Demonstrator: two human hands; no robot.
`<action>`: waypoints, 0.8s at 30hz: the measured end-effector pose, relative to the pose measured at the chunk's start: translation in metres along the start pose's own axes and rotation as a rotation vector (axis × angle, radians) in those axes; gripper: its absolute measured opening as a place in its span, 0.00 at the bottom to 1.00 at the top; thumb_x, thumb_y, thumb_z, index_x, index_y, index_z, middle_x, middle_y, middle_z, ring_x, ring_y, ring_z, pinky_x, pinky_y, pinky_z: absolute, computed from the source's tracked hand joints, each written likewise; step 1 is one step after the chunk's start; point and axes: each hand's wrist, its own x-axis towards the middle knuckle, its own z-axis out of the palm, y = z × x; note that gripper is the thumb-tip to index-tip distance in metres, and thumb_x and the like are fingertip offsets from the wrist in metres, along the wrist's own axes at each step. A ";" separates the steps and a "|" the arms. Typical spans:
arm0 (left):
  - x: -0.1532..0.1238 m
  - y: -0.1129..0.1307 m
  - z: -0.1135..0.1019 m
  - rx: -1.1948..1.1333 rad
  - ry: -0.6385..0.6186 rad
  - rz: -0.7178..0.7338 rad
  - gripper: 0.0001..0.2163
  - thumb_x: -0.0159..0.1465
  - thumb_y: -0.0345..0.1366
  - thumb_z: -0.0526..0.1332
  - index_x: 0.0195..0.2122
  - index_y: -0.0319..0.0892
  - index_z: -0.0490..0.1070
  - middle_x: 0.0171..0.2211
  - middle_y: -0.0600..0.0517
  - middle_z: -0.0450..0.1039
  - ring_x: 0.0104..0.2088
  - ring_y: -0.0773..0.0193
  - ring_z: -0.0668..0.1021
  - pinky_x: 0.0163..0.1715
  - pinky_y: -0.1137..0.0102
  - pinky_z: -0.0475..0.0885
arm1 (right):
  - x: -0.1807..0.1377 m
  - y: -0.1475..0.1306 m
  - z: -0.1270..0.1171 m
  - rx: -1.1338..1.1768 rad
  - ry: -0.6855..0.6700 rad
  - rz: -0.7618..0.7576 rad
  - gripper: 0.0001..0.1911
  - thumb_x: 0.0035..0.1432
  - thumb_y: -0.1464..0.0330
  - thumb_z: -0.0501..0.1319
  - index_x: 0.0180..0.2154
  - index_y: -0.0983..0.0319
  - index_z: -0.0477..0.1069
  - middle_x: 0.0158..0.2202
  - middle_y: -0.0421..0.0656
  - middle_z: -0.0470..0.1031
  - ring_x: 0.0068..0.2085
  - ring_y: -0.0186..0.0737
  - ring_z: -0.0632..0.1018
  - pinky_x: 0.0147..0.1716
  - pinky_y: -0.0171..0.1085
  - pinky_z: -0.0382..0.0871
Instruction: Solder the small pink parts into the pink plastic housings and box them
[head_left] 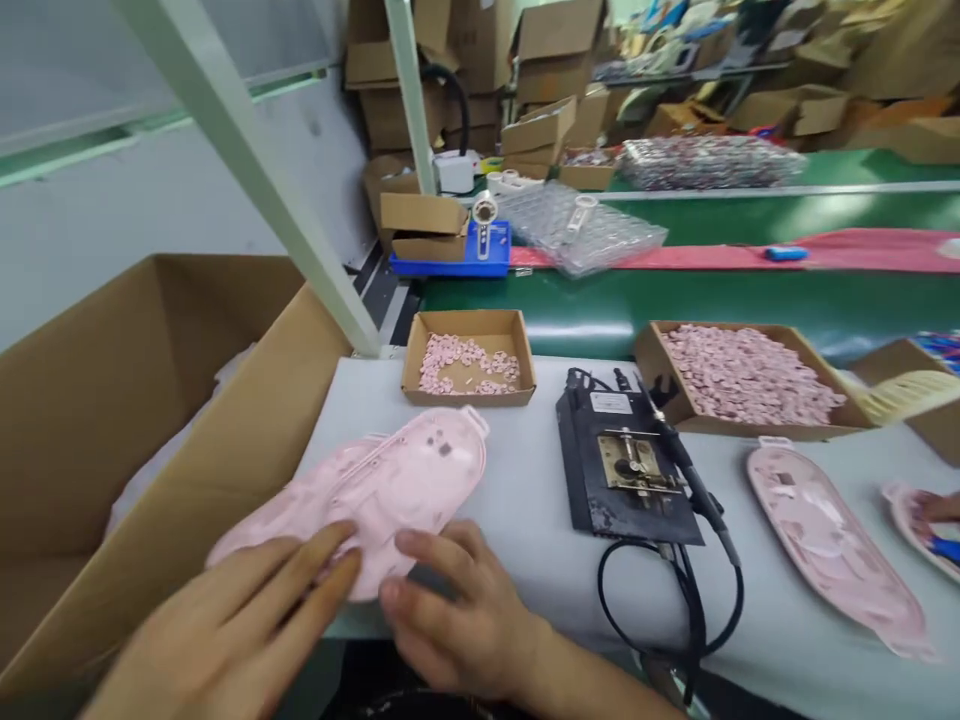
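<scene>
A stack of flat pink plastic shells (pixel 390 480) lies at the near left of the white table (pixel 525 500). My left hand (pixel 247 620) rests on the stack's near edge with fingers stretched out flat. My right hand (pixel 457 600) touches the same edge from the right, fingers curled against the lowest shell. Neither hand has lifted anything.
A big open cardboard box (pixel 135 420) stands at the left. Two small boxes of pink bits (pixel 469 365) (pixel 742 380) sit at the back, a black jig (pixel 626 470) with a corded soldering iron (pixel 686 470) between them. Another pink shell (pixel 832 540) lies right. Someone's hand (pixel 934 510) shows at the far right.
</scene>
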 end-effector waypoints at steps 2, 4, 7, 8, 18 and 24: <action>-0.001 0.018 0.021 0.023 -0.071 0.101 0.19 0.72 0.24 0.50 0.58 0.42 0.74 0.55 0.49 0.79 0.47 0.57 0.79 0.49 0.61 0.72 | -0.011 0.004 -0.004 -0.062 -0.088 0.090 0.19 0.63 0.76 0.58 0.55 0.64 0.68 0.51 0.51 0.76 0.54 0.44 0.74 0.48 0.43 0.75; -0.005 0.032 0.048 0.015 -0.077 0.076 0.20 0.70 0.21 0.53 0.59 0.40 0.73 0.55 0.47 0.79 0.44 0.58 0.79 0.45 0.62 0.73 | -0.027 0.012 -0.011 -0.065 -0.112 0.216 0.16 0.63 0.79 0.58 0.52 0.64 0.70 0.48 0.49 0.76 0.50 0.44 0.73 0.48 0.44 0.75; -0.016 0.046 0.090 0.001 -0.006 -0.083 0.23 0.66 0.16 0.54 0.59 0.39 0.73 0.55 0.45 0.78 0.43 0.58 0.79 0.44 0.62 0.73 | -0.047 0.021 -0.023 -0.057 -0.213 0.367 0.12 0.63 0.78 0.59 0.47 0.62 0.71 0.49 0.49 0.75 0.48 0.46 0.71 0.47 0.45 0.76; -0.019 0.047 0.102 -0.008 0.018 -0.134 0.24 0.65 0.15 0.55 0.59 0.39 0.73 0.55 0.44 0.78 0.44 0.58 0.79 0.45 0.62 0.73 | -0.051 0.023 -0.027 -0.081 -0.270 0.401 0.11 0.63 0.77 0.59 0.47 0.62 0.71 0.51 0.49 0.75 0.49 0.47 0.71 0.48 0.46 0.76; -0.013 0.012 0.115 -0.507 0.244 -0.143 0.12 0.67 0.24 0.62 0.51 0.38 0.75 0.46 0.45 0.79 0.46 0.59 0.79 0.46 0.65 0.76 | 0.018 0.018 -0.091 -0.267 -0.785 0.328 0.24 0.63 0.75 0.55 0.60 0.61 0.68 0.50 0.49 0.77 0.42 0.43 0.77 0.40 0.42 0.77; -0.005 -0.065 0.136 -0.548 0.302 -0.366 0.11 0.68 0.29 0.63 0.50 0.44 0.74 0.43 0.49 0.79 0.43 0.59 0.80 0.48 0.63 0.75 | 0.137 0.085 -0.067 -0.772 -0.853 0.420 0.15 0.73 0.67 0.51 0.49 0.62 0.75 0.41 0.47 0.79 0.41 0.43 0.79 0.38 0.41 0.72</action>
